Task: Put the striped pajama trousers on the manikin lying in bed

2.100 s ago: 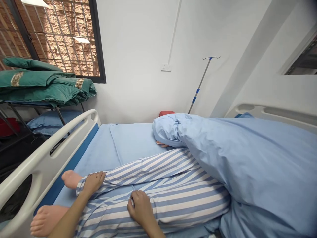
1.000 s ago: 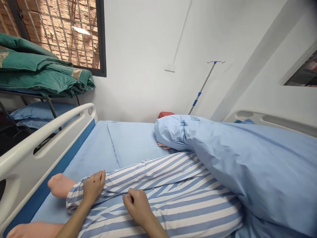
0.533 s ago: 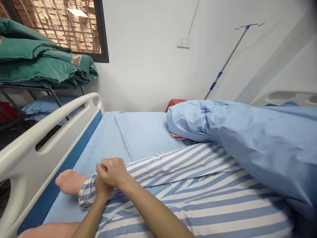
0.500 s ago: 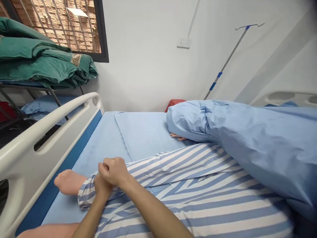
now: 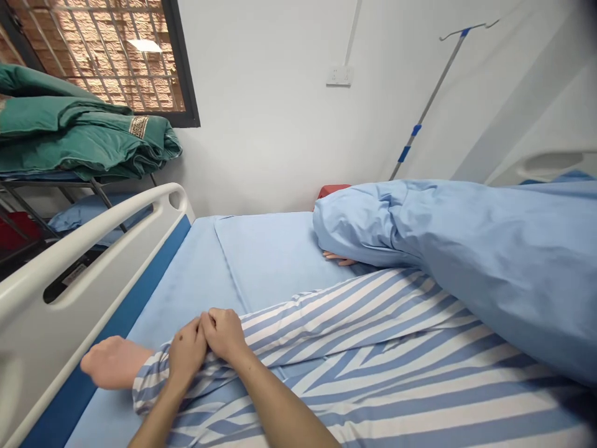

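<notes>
Trousers (image 5: 326, 314) (striped) | L hand (image 5: 187, 350), R hand (image 5: 226, 335) atop, fingers (image 5: 211, 320) curled, grip unclear | bedding trim (image 5: 138, 127) key-ptn

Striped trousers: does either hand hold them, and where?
The left hand and right hand lie over the far leg of the striped trousers, above its cuff; whether they grip cannot be told.

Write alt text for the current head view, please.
A person's left hand and right hand rest side by side on a blue and white striped cloth trouser leg; a bare foot points toward a cream plastic bed board. A rumpled light blue cloth quilt lies at right.
</notes>
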The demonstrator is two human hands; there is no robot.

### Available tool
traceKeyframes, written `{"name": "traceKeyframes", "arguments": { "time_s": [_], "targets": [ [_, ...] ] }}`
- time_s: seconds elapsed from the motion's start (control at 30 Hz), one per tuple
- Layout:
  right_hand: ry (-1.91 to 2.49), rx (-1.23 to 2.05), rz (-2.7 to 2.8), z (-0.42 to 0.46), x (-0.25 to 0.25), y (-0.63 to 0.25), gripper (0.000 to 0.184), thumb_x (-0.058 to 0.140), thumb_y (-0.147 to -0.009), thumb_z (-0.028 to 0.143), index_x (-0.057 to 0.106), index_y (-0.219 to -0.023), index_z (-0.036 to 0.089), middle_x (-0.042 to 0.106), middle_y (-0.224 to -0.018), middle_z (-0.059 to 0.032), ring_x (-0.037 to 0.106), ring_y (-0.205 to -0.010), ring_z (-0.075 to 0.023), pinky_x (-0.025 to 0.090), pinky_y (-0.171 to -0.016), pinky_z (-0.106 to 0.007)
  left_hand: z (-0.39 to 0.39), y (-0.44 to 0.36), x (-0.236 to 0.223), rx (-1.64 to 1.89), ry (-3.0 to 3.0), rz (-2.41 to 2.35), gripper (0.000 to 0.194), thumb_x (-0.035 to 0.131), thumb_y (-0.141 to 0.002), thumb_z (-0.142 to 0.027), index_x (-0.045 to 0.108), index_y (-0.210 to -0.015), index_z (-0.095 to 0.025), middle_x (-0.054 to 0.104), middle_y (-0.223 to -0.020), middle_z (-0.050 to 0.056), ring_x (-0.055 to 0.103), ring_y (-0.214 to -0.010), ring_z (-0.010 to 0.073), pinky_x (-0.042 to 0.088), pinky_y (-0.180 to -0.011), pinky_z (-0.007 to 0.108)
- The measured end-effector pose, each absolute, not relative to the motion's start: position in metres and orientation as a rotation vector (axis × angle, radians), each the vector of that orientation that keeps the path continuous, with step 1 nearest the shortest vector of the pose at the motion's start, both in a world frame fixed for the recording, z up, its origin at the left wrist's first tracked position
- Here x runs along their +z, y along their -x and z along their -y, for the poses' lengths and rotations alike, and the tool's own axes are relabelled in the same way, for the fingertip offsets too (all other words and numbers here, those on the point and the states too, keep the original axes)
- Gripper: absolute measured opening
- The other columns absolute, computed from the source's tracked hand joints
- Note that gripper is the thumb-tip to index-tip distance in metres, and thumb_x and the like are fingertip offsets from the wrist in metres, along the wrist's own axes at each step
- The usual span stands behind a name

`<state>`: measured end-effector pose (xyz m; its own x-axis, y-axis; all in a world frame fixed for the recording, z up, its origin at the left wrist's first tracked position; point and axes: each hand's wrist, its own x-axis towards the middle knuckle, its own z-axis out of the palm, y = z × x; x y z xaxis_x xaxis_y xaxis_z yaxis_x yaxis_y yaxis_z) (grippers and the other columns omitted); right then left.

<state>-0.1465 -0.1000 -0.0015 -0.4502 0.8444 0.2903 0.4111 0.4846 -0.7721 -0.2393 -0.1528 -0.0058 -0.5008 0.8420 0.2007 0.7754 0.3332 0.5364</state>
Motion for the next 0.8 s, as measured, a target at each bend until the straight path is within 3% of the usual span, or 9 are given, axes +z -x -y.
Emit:
{"name": "traceKeyframes", "arguments": {
  "time_s": [0.13, 0.2, 0.3, 0.5, 0.8],
  "targets": [
    [0.938, 1.078, 1.801, 0.09, 0.0, 0.145, 0.045, 0.032, -0.091, 0.036, 0.05, -0.054, 0.016, 0.04, -0.049, 0.004, 0.035, -0.05, -0.0085, 0.023, -0.049, -0.022, 0.128, 0.232, 0.021, 1.413, -1.195, -2.164, 0.038, 0.039, -0.08, -0.044, 0.038, -0.051, -0.02, 0.04, -0.046, -0.003, 0.039, -0.049, 0.0111, 0.032, -0.049, 0.024],
    [0.91, 1.182, 1.698, 0.086, 0.0, 0.145, 0.046, 0.033, -0.089, 0.038, 0.044, -0.051, 0.016, 0.035, -0.047, 0.005, 0.033, -0.049, -0.008, 0.023, -0.048, -0.021, 0.115, 0.224, 0.029, 1.648, -1.003, -1.995, 0.039, 0.043, -0.079, -0.045, 0.031, -0.051, -0.021, 0.03, -0.046, -0.006, 0.032, -0.046, 0.0086, 0.03, -0.046, 0.023],
    [0.875, 1.291, 1.581, 0.083, 0.0, 0.144, 0.044, 0.034, -0.088, 0.039, 0.041, -0.051, 0.016, 0.036, -0.047, 0.005, 0.034, -0.049, -0.0081, 0.024, -0.048, -0.021, 0.106, 0.209, 0.024, 1.815, -0.841, -1.904, 0.037, 0.046, -0.077, -0.042, 0.028, -0.052, -0.021, 0.027, -0.048, -0.006, 0.029, -0.046, 0.0075, 0.029, -0.045, 0.022],
    [0.925, 1.284, 1.488, 0.083, -0.001, 0.144, 0.041, 0.038, -0.085, 0.04, 0.032, -0.051, 0.018, 0.032, -0.048, 0.0056, 0.03, -0.05, -0.0083, 0.024, -0.047, -0.022, 0.121, 0.188, -0.008, 1.587, -1.058, -2.215, 0.032, 0.037, -0.083, -0.038, 0.035, -0.057, -0.02, 0.035, -0.048, -0.006, 0.034, -0.05, 0.009, 0.029, -0.05, 0.022],
    [0.949, 1.268, 1.512, 0.082, -0.003, 0.147, 0.039, 0.038, -0.084, 0.038, 0.03, -0.051, 0.019, 0.029, -0.049, 0.0056, 0.029, -0.05, -0.0083, 0.025, -0.046, -0.021, 0.123, 0.191, -0.007, 1.523, -1.16, -2.245, 0.032, 0.031, -0.086, -0.037, 0.035, -0.058, -0.021, 0.037, -0.047, -0.006, 0.035, -0.048, 0.0096, 0.028, -0.052, 0.023]
  ]
}}
